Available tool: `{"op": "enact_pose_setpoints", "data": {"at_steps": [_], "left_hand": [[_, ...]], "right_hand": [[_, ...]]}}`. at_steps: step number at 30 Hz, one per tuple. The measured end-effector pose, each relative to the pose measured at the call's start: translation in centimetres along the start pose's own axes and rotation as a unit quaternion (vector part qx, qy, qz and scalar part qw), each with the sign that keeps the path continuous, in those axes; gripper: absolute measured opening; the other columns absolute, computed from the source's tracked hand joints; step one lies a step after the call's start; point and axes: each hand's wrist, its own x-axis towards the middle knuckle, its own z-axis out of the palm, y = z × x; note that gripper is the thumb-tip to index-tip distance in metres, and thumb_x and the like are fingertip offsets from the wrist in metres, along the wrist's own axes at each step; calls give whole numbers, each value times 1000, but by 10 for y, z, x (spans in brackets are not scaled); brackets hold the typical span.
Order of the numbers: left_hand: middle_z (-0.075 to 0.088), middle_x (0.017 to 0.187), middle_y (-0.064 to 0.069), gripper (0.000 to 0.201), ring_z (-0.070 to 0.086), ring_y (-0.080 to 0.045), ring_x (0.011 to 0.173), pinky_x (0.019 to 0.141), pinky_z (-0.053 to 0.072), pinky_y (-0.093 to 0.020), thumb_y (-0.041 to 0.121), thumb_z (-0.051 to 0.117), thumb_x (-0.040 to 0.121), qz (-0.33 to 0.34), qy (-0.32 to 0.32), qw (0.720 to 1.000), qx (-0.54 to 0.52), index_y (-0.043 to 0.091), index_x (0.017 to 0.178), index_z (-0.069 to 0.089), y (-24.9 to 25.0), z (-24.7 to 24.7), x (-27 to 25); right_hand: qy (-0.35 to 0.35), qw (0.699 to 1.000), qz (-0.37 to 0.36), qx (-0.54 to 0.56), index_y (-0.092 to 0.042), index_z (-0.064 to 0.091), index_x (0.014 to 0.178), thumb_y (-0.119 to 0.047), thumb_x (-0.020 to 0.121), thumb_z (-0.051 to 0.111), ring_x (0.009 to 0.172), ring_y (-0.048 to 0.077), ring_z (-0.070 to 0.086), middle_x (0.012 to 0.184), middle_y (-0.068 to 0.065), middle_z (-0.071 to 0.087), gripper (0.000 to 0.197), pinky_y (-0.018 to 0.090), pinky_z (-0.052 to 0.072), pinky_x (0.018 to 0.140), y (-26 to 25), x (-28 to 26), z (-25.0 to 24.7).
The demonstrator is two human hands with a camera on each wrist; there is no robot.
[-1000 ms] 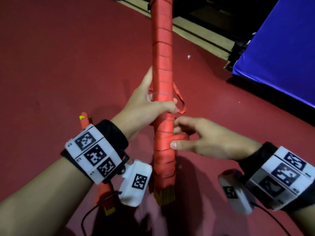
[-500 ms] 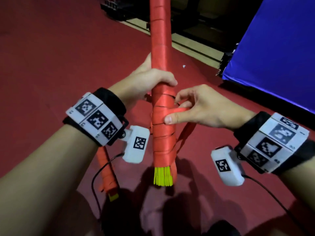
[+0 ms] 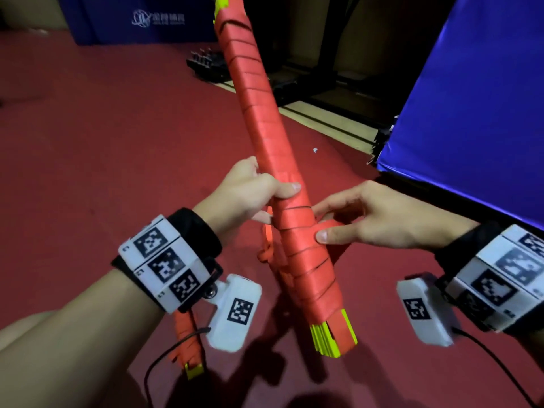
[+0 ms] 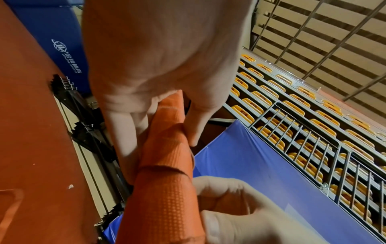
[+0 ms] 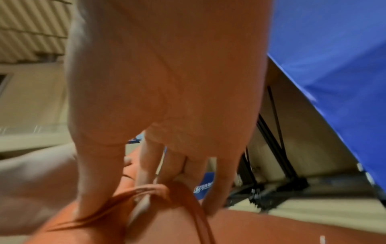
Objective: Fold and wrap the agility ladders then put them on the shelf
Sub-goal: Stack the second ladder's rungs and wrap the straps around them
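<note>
A long bundle of yellow ladder rungs bound in red strap, the agility ladder (image 3: 266, 134), is held tilted in the air, top end leaning left and away. My left hand (image 3: 253, 191) grips it round the middle (image 4: 167, 148). My right hand (image 3: 365, 219) pinches a loop of the red strap (image 3: 329, 226) against the bundle just below, thumb pressed on the wrap; the right wrist view shows the strap (image 5: 167, 193) blurred under the fingers. Loose strap (image 3: 266, 245) hangs behind the bundle. A second wrapped ladder (image 3: 188, 337) lies on the floor under my left wrist.
Red floor (image 3: 103, 142) all around. A blue padded mat (image 3: 477, 98) stands close on the right, another blue mat (image 3: 132, 19) at the far left. Black metal frame parts (image 3: 206, 63) lie ahead. A wire rack holding several orange items (image 4: 292, 115) shows in the left wrist view.
The bundle has tipped from upright to leaning left and away. Both hands rose with it. The right hand still pinches the strap at the wrap.
</note>
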Motion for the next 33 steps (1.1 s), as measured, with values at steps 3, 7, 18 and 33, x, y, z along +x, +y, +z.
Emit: {"op": "enact_pose_setpoints", "data": {"at_steps": [3,7,18,33], "left_hand": [[75,101,-6,30,75,-21,90,60,60,-35,1,74,89,4,-9,1000,5,8,116,63,2,0,2],[74,85,3,23,74,-15,81,73,63,-44,-2,70,89,24,-49,998,19,17,100,65,8,-3,7],[72,94,-12,43,73,-41,96,88,57,-67,8,68,62,7,-47,999,-1,16,104,63,13,8,13],[69,87,-3,28,70,-25,84,82,62,-56,-1,65,80,22,-34,999,0,21,96,63,7,19,31]], "right_hand": [[35,998,5,-59,-43,79,96,-45,75,85,82,-7,62,84,-24,72,22,12,46,77,-2,2,-5],[52,994,-17,-97,-36,80,84,-50,71,85,81,-1,62,84,-15,75,20,14,44,73,-3,7,-8],[-4,990,45,-134,-34,72,106,-65,81,70,92,7,66,98,-10,73,41,34,53,89,5,18,10],[60,991,55,-106,-28,70,68,-55,68,86,56,3,48,64,-2,63,31,17,38,53,8,24,-5]]}}
